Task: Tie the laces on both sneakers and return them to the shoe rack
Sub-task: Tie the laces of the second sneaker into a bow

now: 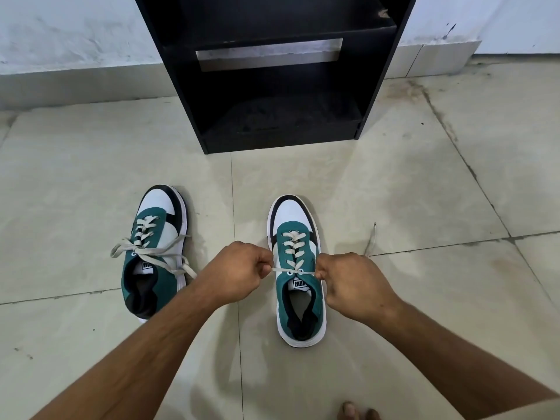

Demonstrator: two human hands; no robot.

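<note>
Two sneakers sit on the floor (394, 177) before one black shoe rack (272, 71): left sneaker (154, 253) apparently tied, right sneaker (298, 268) between the hands. Left hand (239, 268) and right hand (354, 283) each pinch its lace (281, 270).

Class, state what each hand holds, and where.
Left hand and right hand each pinch one end of the right sneaker's lace, beside the top eyelets.

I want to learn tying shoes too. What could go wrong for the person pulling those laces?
The left hand and right hand pull the right sneaker's lace tight sideways; a grip might slip. One loose end trails far across the floor and may end up uneven. The left sneaker looks loosely tied, with long ends, and might come undone when carried to the rack.
</note>
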